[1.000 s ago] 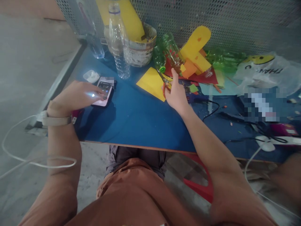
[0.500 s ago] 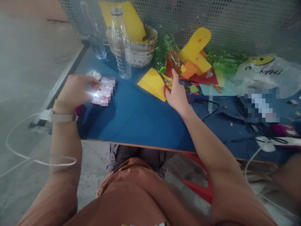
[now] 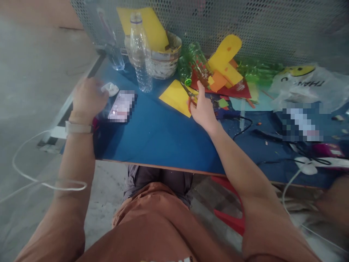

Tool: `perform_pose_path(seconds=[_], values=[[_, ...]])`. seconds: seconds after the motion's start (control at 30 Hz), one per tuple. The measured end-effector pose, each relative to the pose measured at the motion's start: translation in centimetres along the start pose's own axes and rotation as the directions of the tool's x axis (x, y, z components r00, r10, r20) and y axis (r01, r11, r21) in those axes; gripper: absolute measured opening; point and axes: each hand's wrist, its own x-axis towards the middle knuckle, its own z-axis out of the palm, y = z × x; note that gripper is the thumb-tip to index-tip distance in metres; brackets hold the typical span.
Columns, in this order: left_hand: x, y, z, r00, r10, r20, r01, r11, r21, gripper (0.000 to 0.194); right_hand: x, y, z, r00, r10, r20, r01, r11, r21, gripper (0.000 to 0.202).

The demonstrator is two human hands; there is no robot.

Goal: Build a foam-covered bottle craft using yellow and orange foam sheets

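Observation:
My right hand grips a pair of scissors by the orange handles, its index finger stretched forward. The dark blades lie over a sheet of yellow paper on the blue table. At the left, my left hand is smeared by motion, so its fingers do not show clearly. A small white object lies just beyond its fingertips. To the right of that hand rests a phone, screen up and lit, partly blurred out.
Behind stand a clear plastic bottle and a paper-wrapped tub. Green bottles, yellow cutouts and red paper lie at the back. A plastic bag, cables and a white power strip occupy the right. Another person's arm shows at lower right.
My left hand has lifted off the phone and moved back to the left. The phone screen now shows without a finger on it. My right hand keeps its hold on the scissors.

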Motion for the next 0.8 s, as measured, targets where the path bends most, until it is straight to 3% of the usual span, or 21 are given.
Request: perform_pose_path(seconds=[0.13,0.27,0.37,0.53,0.8], values=[[2.3,0.2,-0.6,0.981,-0.023,0.191,-0.003,0.991,0.135,0.067,0.0,-0.1,-0.1,1.000,0.019,0.014,-0.019,1.000,-0.002,0.086],[4.5,0.0,-0.7,0.973,-0.001,0.232,-0.034,0.989,0.145,0.076,0.0,0.0,-0.2,1.000,0.012,0.026,-0.012,1.000,0.009,0.088],[5.0,-0.7,-0.1,0.973,0.043,0.226,-0.063,0.995,0.080,0.067,0.0,-0.1,-0.3,0.999,0.020,0.028,-0.020,1.000,0.009,0.088],[4.4,-1.2,0.6,0.988,0.104,0.114,-0.107,0.994,0.019,0.066,-0.2,-0.7,-0.6,0.999,0.030,0.027,-0.030,0.999,0.017,0.087],[4.7,-1.3,1.2,0.994,0.104,0.027,-0.105,0.994,0.024,0.064,-0.2,-0.9,-0.5,0.999,0.036,-0.006,-0.036,0.999,0.020,0.083]])
